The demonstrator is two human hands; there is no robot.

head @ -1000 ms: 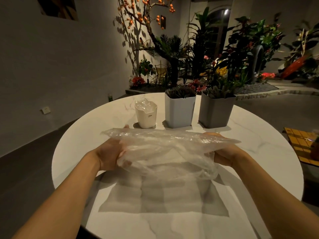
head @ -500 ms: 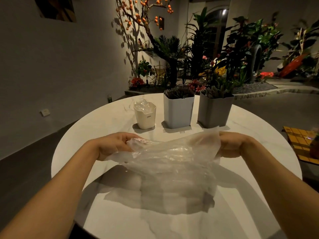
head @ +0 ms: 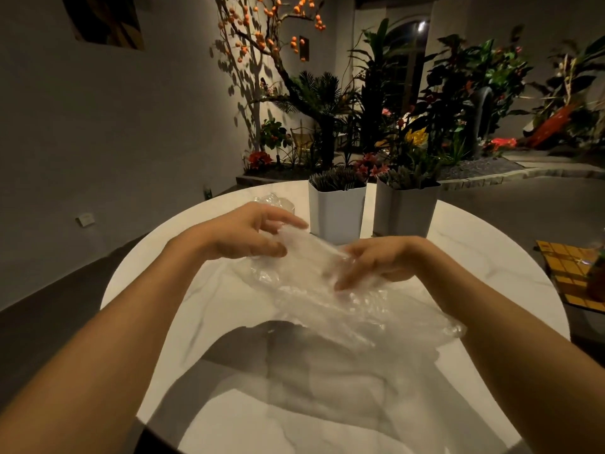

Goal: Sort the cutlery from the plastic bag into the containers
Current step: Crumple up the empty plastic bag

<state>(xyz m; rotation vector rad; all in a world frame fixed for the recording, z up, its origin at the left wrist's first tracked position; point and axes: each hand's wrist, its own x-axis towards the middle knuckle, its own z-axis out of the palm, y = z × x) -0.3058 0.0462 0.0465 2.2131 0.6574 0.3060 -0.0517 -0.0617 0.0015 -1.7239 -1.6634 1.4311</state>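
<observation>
Plastic bag (head: 330, 290) is up off the tabletop (head: 484, 257), held between both hands roughly in the middle, with its shadow spread over the marble underneath. It's clear and pretty crumpled, and it sags down and off to the right, toward the right forearm.

Left hand (head: 248, 234) has the top edge of the bag pinched between thumb and fingers. The fingers are stretched out forward, a bit blurry. Right hand (head: 376, 260) is just beside it, fingers curled down into the film and gripping it. The two hands are close together but not touching, as far as I can tell.

Further back on the tabletop there's a light grey container (head: 337, 211) with dark cutlery (head: 337, 180) poking out the top. A darker grey container (head: 404, 208) is right next to it on the right, and something's sticking out of that one too, but it blends into the plants (head: 458, 93) behind it. A white cup (head: 278, 203) with clear plastic bits in it sits to the left, mostly hidden behind the left hand.
</observation>
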